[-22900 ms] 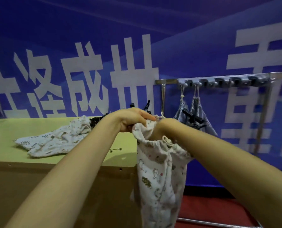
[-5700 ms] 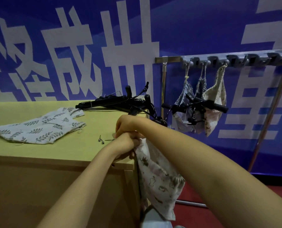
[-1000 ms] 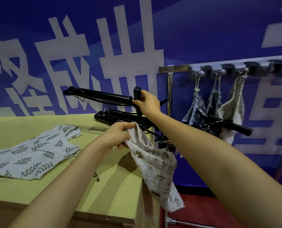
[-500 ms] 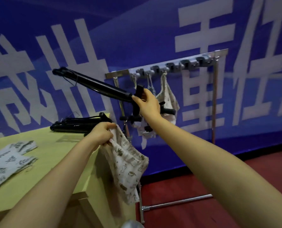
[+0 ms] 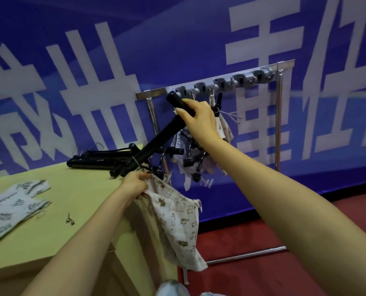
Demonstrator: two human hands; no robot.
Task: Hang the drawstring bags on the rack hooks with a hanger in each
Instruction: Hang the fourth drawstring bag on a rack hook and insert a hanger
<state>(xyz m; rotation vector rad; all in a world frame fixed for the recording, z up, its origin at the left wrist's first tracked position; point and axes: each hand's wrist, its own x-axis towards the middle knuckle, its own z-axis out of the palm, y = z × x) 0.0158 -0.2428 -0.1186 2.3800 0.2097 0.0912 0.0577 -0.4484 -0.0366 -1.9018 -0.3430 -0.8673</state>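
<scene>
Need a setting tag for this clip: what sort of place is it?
Likely a staged indoor work area, not a home: a large blue banner with white characters covers the wall, and a freestanding metal rack of hooks stands on red floor beside a plain table holding loose hangers.

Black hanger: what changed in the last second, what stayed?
The right hand, gripping the black hanger, has swung its free end down from level toward the mouth of the cream animal-print drawstring bag. The left hand still pinches that mouth; the leaf-print bag stays on the yellow table.
</scene>
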